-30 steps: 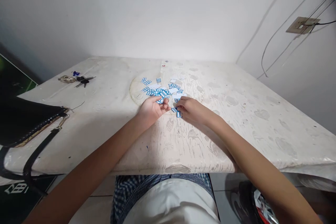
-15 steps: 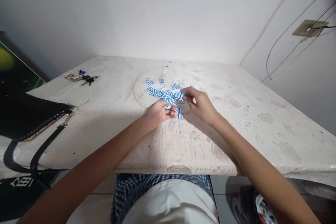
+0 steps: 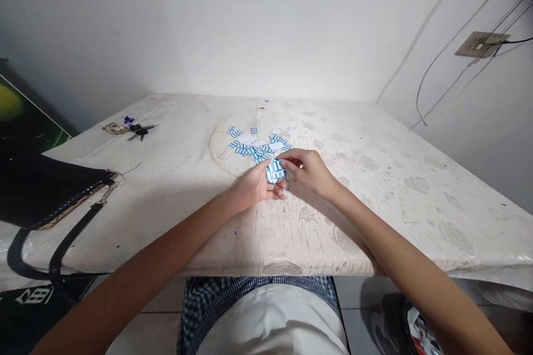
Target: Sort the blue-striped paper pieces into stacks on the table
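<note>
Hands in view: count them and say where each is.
2: the left hand holds paper pieces over the table; the right hand is at those pieces' right side.

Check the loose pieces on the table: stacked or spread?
Spread: the loose pieces lie scattered on the table, some overlapping.

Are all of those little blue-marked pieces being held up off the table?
No, many blue-marked pieces lie scattered on the table, between the person and the wall.
</note>
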Available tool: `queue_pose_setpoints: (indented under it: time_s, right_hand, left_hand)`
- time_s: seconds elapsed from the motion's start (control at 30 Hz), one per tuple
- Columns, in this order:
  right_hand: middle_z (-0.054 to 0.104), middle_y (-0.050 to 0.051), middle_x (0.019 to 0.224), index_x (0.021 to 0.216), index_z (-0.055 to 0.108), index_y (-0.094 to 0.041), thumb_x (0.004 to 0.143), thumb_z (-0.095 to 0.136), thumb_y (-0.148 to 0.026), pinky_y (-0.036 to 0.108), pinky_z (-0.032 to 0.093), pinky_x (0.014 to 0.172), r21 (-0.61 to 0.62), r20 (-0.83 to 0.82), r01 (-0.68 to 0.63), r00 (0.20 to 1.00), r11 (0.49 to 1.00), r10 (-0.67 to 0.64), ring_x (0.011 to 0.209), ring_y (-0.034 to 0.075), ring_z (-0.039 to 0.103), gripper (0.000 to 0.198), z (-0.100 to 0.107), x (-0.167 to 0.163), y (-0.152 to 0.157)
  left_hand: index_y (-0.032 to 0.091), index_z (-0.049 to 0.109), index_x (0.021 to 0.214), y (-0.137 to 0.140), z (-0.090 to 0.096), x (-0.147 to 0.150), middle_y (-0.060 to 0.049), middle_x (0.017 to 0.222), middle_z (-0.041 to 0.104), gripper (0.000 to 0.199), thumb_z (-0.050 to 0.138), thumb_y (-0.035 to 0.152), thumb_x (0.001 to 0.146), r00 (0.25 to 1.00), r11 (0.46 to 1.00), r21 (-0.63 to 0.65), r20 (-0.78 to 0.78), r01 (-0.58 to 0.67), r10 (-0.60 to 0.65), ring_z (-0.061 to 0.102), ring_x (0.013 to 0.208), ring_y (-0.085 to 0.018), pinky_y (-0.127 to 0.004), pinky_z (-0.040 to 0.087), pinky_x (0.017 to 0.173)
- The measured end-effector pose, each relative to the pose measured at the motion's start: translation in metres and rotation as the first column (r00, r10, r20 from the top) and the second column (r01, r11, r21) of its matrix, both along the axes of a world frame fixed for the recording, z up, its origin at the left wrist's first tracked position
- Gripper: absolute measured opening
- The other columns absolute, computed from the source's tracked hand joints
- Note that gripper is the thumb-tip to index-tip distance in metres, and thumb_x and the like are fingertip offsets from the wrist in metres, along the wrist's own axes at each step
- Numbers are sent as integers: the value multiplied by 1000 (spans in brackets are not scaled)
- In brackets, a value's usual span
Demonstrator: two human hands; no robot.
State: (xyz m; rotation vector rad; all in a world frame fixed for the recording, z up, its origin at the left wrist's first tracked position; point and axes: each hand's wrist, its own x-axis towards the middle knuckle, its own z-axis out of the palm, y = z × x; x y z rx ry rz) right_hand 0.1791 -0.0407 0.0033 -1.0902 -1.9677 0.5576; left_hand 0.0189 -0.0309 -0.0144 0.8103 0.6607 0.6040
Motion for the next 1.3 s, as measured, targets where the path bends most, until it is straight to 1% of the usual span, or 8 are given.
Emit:
queue_pose_setpoints:
  time_s: [0.27, 0.4, 0.53, 0.67, 0.77, 1.03, 1.2, 1.3]
  right_hand:
    - [62, 1, 72, 87, 66, -18, 80, 49, -18, 26, 39, 60, -11, 69, 0, 998, 1000, 0, 61, 12, 51, 18, -1, -3, -1]
    - [56, -1, 65, 95, 63, -17, 80, 50, -19, 26, 38, 60, -13, 110, 2, 994, 1000, 0, 58, 11, 48, 20, -1, -4, -2]
    - [54, 2, 73, 111, 59, -16, 81, 51, -19, 27, 38, 62, 9, 156, -2, 988, 1000, 1, 63, 12, 48, 32, -2, -2, -2]
    - [55, 6, 86, 110, 61, -17, 81, 51, -17, 28, 39, 65, -4, 192, -35, 981, 999, 35, 68, 13, 49, 31, 0, 0, -2]
    - [56, 6, 88, 107, 61, -16, 79, 52, -14, 28, 39, 64, -9, 183, -45, 982, 999, 45, 67, 12, 49, 30, 3, 0, -2]
    - [51, -1, 70, 99, 59, -17, 76, 51, -11, 24, 37, 60, -52, 156, -70, 985, 996, 77, 59, 10, 46, 25, 6, 1, -5]
    - [47, -4, 66, 106, 55, -18, 76, 49, -11, 24, 36, 58, -84, 113, -107, 987, 991, 116, 56, 9, 43, 32, 7, 0, -5]
    - [43, -4, 65, 111, 56, -18, 79, 48, -14, 24, 35, 58, -116, 81, -120, 988, 986, 129, 57, 9, 42, 34, 3, -2, -4]
  left_hand:
    - [15, 48, 79, 0, 4, -3, -5, 60, 54, 24, 30, 29, 86, 999, 998, -59, 26, -24, 26, 53, 52, -16, -33, 46, 63]
    - [14, 48, 75, 1, 5, -3, -5, 59, 53, 26, 29, 27, 86, 999, 996, -79, 1, -44, 44, 52, 51, -15, -32, 46, 63]
    - [13, 51, 74, 0, 3, -2, -5, 58, 53, 29, 29, 28, 87, 1000, 999, -41, -13, -22, 21, 52, 51, -15, -32, 46, 63]
    - [14, 52, 78, 0, 1, 1, -3, 54, 51, 31, 28, 31, 88, 999, 999, -24, -38, -28, 27, 48, 48, -14, -32, 46, 60]
    - [15, 51, 82, -1, 2, 3, -2, 55, 51, 32, 28, 36, 89, 1000, 1000, -8, -20, -21, 21, 48, 47, -14, -32, 46, 58]
    - [16, 49, 88, -3, 4, 4, -2, 59, 53, 29, 33, 41, 89, 999, 1000, 16, -45, 4, -4, 50, 48, -12, -34, 49, 64]
    - [18, 48, 93, -6, 5, 4, 3, 58, 47, 20, 42, 37, 88, 999, 999, 29, -21, -34, 35, 44, 44, -9, -29, 48, 59]
    - [17, 48, 89, -8, 8, 4, 5, 55, 42, 24, 37, 38, 90, 997, 998, 29, -49, -58, 59, 37, 40, -6, -25, 45, 54]
